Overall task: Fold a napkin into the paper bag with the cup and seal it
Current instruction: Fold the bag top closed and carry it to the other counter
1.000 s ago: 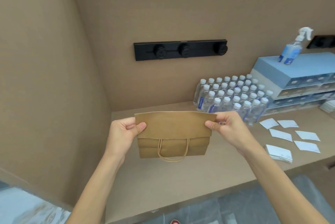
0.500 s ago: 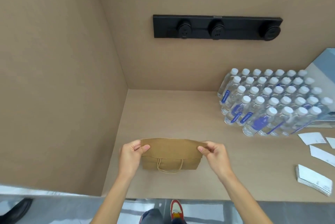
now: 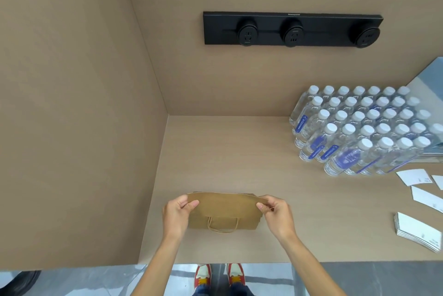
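A brown paper bag with twine handles stands on the tan counter near its front edge. Its top is folded over toward me as a flap. My left hand pinches the flap's left end and my right hand pinches its right end. The handles hang below the flap on the near face. The bag's inside is hidden, so I see no cup or napkin.
A block of several water bottles stands at the right rear. White paper pieces and a stack of them lie at the right. A black socket strip is on the back wall. A side wall closes the left.
My view has tilted down and the bag now sits lower and nearer the counter's front edge. Both hands keep hold of the folded flap.
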Available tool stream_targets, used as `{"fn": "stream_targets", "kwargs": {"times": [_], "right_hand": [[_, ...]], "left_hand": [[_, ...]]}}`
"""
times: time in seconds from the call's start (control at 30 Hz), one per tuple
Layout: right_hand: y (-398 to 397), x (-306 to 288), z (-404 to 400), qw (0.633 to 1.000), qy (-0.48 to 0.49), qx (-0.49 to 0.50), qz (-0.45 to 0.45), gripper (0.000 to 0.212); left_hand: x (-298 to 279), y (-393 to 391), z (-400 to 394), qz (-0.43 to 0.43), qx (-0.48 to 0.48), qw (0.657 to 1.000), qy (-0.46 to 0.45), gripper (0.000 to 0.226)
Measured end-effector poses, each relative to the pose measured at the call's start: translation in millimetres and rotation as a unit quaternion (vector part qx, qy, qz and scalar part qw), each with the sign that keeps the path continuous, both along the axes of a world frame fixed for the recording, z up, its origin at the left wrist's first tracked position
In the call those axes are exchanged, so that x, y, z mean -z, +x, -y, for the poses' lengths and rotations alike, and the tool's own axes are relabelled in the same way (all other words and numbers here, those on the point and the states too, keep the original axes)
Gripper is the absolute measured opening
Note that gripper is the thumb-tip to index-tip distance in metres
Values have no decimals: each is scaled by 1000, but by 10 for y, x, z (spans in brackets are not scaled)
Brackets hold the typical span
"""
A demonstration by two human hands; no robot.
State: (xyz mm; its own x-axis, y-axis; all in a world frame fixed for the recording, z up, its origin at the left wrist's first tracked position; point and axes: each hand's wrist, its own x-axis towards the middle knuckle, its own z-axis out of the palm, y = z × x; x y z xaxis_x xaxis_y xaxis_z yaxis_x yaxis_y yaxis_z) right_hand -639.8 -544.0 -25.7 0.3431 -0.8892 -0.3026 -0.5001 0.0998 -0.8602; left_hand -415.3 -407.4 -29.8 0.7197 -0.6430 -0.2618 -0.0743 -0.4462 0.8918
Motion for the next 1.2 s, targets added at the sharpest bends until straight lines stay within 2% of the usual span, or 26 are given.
{"fn": "stream_targets", "kwargs": {"times": [0.1,0.23,0.37,0.43,0.5,0.6,0.63,0.73,0.8,0.9,0.97,1.03,1.1,1.2], "right_hand": [[13,34,-20,1000,-7,-7,-17,34],[47,24,24,997,-16,-32,-62,31],[105,-155,127,987,-41,-80,-135,30],[144,-266,177,971,-58,-142,-186,29],[196,-356,204,942,-84,-201,-255,22],[305,-453,165,898,-134,-243,-342,17],[347,-474,131,882,-150,-259,-363,12],[487,-518,-11,839,-201,-318,-392,20],[600,-523,-105,813,-238,-350,-400,27],[728,-478,-207,784,-279,-389,-396,21],[770,-452,-238,776,-295,-402,-386,39],[781,-438,-256,775,-308,-404,-375,48],[734,-405,-246,772,-325,-401,-372,43],[628,-444,-203,772,-359,-387,-354,16]], "left_hand": [[107,53,-47,-44,9,999,9,42],[123,131,-62,-46,29,998,24,40],[-33,200,-32,-21,53,998,38,29],[-122,248,-12,54,108,991,54,22],[-210,281,-2,177,188,963,72,11],[-307,258,14,365,273,889,40,7],[-325,241,22,403,292,867,36,6],[-411,177,81,429,348,831,58,14],[-473,126,144,447,389,803,67,8],[-516,-6,207,446,394,801,61,9],[-457,-83,217,453,385,800,82,21],[-402,-107,222,452,377,801,103,26],[-393,-92,192,439,380,809,92,14],[-363,-25,136,435,380,813,76,26]]}}
